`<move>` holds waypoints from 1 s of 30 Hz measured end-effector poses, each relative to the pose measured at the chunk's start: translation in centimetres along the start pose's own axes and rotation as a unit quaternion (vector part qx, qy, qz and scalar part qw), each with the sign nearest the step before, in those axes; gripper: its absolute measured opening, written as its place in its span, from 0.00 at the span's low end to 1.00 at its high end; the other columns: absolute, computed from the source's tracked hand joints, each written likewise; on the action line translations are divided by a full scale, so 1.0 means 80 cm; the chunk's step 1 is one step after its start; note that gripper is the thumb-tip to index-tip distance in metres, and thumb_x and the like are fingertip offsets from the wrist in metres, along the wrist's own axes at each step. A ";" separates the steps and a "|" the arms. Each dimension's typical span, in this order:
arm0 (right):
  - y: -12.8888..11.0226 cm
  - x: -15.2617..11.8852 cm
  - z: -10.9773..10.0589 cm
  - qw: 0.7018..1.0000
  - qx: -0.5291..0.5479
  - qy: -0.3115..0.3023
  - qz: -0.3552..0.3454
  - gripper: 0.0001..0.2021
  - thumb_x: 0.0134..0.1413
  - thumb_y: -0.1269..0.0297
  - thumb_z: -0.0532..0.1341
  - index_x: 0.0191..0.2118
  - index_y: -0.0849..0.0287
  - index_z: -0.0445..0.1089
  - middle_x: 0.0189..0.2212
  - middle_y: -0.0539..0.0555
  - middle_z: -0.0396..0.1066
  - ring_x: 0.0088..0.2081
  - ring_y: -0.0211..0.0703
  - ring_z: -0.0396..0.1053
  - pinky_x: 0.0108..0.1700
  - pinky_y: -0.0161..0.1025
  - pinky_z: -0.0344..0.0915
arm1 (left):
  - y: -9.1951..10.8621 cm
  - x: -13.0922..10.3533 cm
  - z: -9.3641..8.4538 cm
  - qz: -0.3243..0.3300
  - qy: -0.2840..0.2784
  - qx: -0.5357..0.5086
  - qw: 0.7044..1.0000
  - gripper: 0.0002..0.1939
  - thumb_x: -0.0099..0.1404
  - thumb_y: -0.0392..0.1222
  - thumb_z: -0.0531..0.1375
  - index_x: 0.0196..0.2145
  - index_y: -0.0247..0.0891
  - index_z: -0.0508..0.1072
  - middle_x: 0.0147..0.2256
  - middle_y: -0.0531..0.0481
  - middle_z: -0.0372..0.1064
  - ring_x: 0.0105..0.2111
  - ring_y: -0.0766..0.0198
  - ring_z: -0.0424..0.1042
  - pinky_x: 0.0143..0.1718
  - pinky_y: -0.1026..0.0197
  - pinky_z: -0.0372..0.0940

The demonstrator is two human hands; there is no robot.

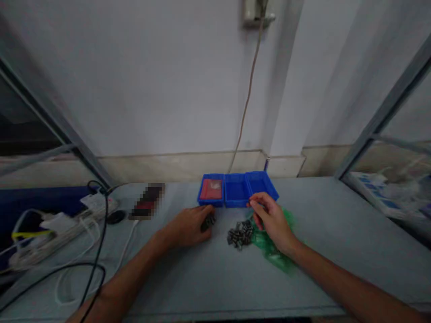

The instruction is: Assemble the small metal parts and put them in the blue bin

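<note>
Stretches both forearms (138,269) over a grey table (202,282) against a white wall (161,89), between metal frames (387,107), with power strips (37,249) and cables (101,224) at left. Lines up three blue bins (236,190) near the wall, with a red packet (208,192) in the leftmost and bare blue floor showing in the others. Keeps metal parts (239,235) heaped on the table before the bins, beside a green bag (274,249), short axes turned mixed ways. Curls the left hand (192,226) around more parts; bends the right hand (271,220) over the bag's edge, fingertips narrow near the bins, cannot tell whether gripping anything.
</note>
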State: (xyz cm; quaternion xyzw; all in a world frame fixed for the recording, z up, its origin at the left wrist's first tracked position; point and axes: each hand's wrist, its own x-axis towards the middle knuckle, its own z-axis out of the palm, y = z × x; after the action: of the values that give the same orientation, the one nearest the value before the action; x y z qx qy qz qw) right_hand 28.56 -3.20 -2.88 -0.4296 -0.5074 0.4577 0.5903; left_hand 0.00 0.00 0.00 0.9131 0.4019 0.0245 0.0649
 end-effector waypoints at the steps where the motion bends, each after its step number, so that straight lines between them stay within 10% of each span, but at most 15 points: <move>1: -0.001 0.000 -0.001 1.000 0.000 0.000 0.002 0.17 0.62 0.47 0.67 0.44 0.55 0.69 0.37 0.49 0.76 0.17 0.28 0.61 0.15 0.28 0.54 | 0.000 0.001 0.000 0.000 0.003 -0.002 1.000 0.19 0.67 0.44 0.60 0.54 0.41 0.65 0.47 0.43 0.77 0.46 0.47 0.78 0.45 0.52 0.69; 30: -0.009 -0.001 -0.001 1.000 -0.013 -0.008 -0.002 0.14 0.64 0.50 0.66 0.43 0.55 0.69 0.36 0.49 0.75 0.18 0.29 0.60 0.15 0.28 0.54 | -0.009 0.013 0.013 0.064 0.055 -0.047 0.995 0.12 0.79 0.50 0.57 0.53 0.42 0.72 0.48 0.47 0.75 0.47 0.54 0.76 0.49 0.54 0.69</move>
State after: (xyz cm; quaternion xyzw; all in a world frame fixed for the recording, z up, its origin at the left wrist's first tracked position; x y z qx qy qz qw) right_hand 28.68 -3.43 -2.22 -0.4330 -0.5188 0.4533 0.5813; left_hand 0.27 1.10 -1.16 0.9301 0.3442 0.0975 0.0838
